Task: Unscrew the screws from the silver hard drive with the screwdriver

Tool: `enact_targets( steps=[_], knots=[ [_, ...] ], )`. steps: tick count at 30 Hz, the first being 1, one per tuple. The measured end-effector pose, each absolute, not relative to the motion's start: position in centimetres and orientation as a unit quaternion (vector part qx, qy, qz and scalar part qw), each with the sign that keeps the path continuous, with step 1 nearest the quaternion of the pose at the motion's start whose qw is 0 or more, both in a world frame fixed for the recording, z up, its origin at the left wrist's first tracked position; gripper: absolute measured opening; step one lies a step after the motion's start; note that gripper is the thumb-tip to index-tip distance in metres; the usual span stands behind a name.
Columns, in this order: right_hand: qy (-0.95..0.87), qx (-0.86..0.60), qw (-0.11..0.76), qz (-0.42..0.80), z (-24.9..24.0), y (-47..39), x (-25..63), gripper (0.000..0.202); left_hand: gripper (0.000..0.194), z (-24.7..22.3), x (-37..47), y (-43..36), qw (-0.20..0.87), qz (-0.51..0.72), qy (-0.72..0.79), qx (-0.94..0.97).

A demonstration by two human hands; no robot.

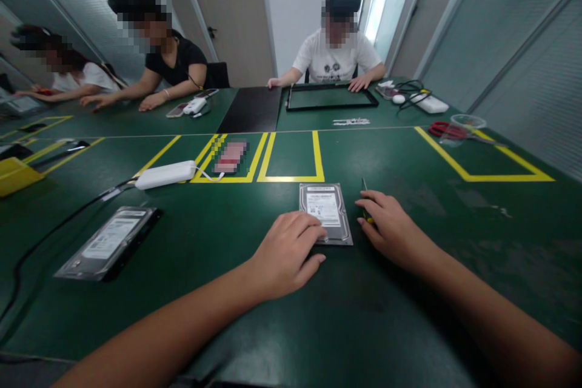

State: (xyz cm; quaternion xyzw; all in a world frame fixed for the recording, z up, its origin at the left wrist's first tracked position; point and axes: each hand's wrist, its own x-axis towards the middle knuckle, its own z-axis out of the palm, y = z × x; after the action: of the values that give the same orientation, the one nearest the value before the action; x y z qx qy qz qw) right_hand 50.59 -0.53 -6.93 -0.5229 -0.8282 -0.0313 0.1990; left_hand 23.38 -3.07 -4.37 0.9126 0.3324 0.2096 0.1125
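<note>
A silver hard drive with a white label lies flat on the green table in front of me. Its near left part is covered by my left hand, whose fingers curl over the drive while the thumb sits by the near edge. Just right of the drive, my right hand is closed around a small screwdriver with a yellow handle. The thin metal shaft sticks out past the fingers, apart from the drive, and most of the handle is hidden. A second hard drive rests at the left.
A white power strip with a black cable lies left, connected towards a blurred phone. Yellow tape outlines mark the table. Across it, a person handles a black frame beside a black panel. A clear bowl stands right.
</note>
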Motion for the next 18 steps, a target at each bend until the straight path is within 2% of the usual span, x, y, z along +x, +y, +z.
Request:
enact_targets(
  steps=[4,12,18],
  knots=[
    [-0.841,-0.511,0.173,-0.046,-7.3,-0.4,51.0,0.038,0.032,-3.6,24.3,-3.3,0.087,0.152,0.336,0.925],
    [-0.851,-0.508,0.107,-0.082,-6.8,-0.6,50.9,0.036,0.036,-3.6,26.0,-3.6,0.065,0.126,0.365,0.92],
    [-0.85,-0.515,0.084,-0.072,-6.3,-0.8,50.9,0.036,0.03,-3.4,27.0,-3.3,0.041,0.116,0.382,0.916]
  ],
)
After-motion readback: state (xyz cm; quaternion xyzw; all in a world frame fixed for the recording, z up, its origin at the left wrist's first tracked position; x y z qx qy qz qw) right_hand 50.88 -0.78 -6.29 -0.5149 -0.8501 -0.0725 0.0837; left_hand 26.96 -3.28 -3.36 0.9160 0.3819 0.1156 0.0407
